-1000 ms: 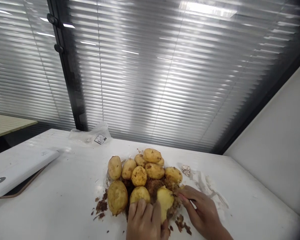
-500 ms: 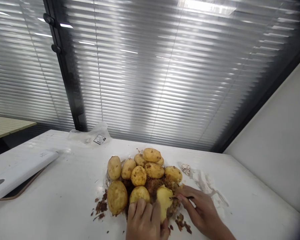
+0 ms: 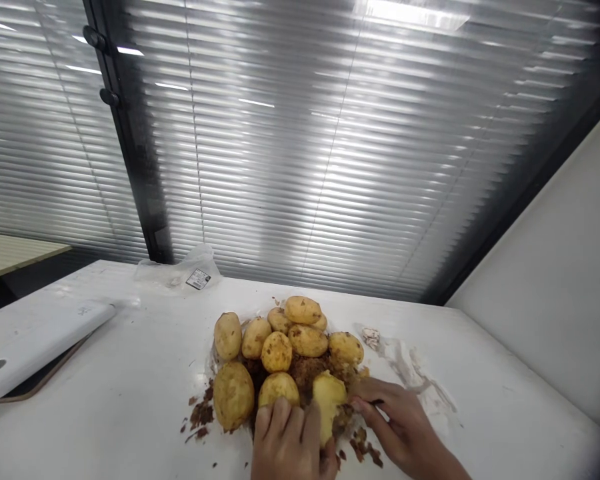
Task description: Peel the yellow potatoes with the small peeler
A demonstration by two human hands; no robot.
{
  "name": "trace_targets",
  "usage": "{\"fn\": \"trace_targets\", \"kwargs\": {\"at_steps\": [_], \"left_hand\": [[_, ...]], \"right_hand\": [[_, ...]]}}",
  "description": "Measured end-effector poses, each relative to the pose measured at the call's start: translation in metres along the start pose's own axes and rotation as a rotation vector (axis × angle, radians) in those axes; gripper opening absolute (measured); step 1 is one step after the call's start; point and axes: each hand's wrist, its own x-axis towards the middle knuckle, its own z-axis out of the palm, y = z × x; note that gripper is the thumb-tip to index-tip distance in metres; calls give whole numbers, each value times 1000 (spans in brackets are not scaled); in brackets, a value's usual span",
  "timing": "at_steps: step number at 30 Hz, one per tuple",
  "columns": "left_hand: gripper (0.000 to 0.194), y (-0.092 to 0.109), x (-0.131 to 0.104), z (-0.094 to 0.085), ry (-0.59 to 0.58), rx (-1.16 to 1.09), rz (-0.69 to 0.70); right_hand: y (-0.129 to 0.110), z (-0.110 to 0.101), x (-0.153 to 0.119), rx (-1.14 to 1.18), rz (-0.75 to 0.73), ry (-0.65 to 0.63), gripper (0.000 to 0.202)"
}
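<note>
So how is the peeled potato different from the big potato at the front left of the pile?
The peeled potato shows pale yellow flesh, while the big potato has darker, speckled skin.
The peeled potato's edge looks uneven; the big potato is a smooth oval.
The left hand holds the peeled potato, but no hand touches the big potato.
Both sit toward the front of the pile.

Both hands are bare. The left hand (image 3: pixel 287 443), at the near left of the peeled potato (image 3: pixel 327 400), has slender fingers and rounded knuckles. The right hand (image 3: pixel 400 423), right of that potato, is similarly slim, bare past the wrist along the visible forearm (image 3: pixel 443 463); its fingertips are blurred.
</note>
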Motion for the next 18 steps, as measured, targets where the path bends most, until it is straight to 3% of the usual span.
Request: {"fn": "trace_targets", "kwargs": {"at_steps": [4,9,12,16,18], "left_hand": [[32,-1,3,-1,-1,-3,10],[29,-1,9,-6,-48,14,46],[31,-2,8,-7,-24,22,32],[25,-2,5,-6,-81,21,64],[27,-2,4,-4,-47,17,37]], "right_hand": [[1,-1,1,-36,-8,60,15],[2,-2,-1,-8,18,2,16],[2,-3,-2,-59,-2,76,14],[1,-2,-1,-9,23,-17,15],[0,-2,-1,-18,12,-11,15]]}}
